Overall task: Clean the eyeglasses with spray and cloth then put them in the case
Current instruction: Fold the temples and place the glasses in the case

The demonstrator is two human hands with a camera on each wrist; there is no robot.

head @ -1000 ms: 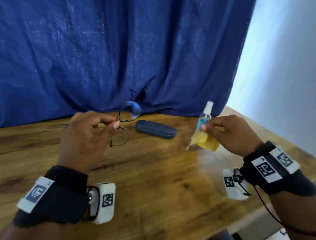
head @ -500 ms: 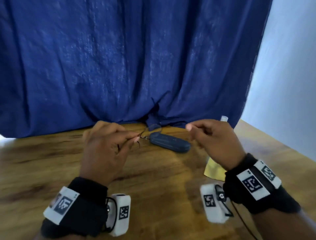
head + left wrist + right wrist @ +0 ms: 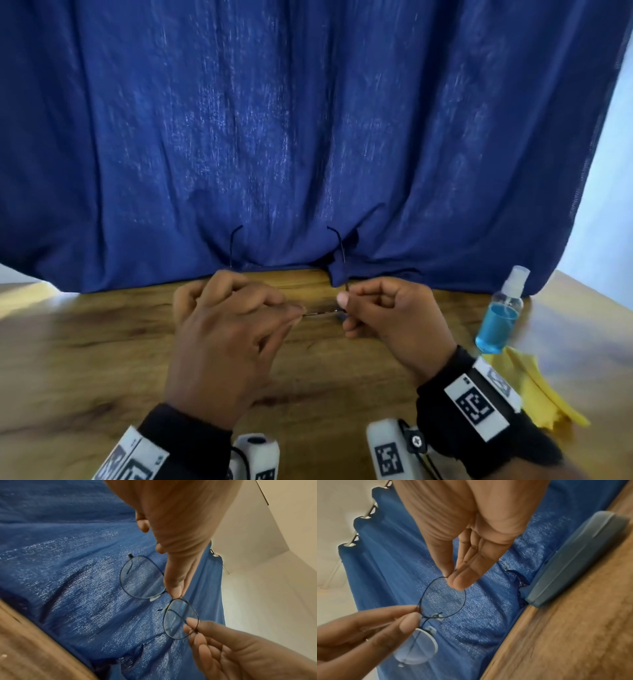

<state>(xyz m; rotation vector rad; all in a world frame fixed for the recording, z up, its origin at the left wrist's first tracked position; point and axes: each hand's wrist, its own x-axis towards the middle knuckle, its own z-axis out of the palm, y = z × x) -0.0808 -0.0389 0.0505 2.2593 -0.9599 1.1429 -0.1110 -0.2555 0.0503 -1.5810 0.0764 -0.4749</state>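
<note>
Thin dark-framed eyeglasses (image 3: 142, 578) hang in the air between my two hands, temples pointing up in the head view. My left hand (image 3: 176, 593) pinches the frame at the bridge. My right hand (image 3: 450, 576) pinches the outer rim of the other lens (image 3: 443, 599). In the head view both hands (image 3: 298, 313) (image 3: 344, 301) meet over the table's far middle. The blue-liquid spray bottle (image 3: 500, 318) stands at the right with the yellow cloth (image 3: 534, 390) lying beside it. The dark blue case (image 3: 573, 561) lies shut by the curtain, hidden behind my hands in the head view.
A blue curtain (image 3: 308, 137) hangs along the far edge of the wooden table (image 3: 85, 359). A pale wall (image 3: 609, 205) is at the right. Bare wood lies left of and in front of my hands.
My right hand let go of the spray bottle and yellow cloth, which now rest at the right, and moved in to pinch the glasses. The glasses turned so their temples point up.
</note>
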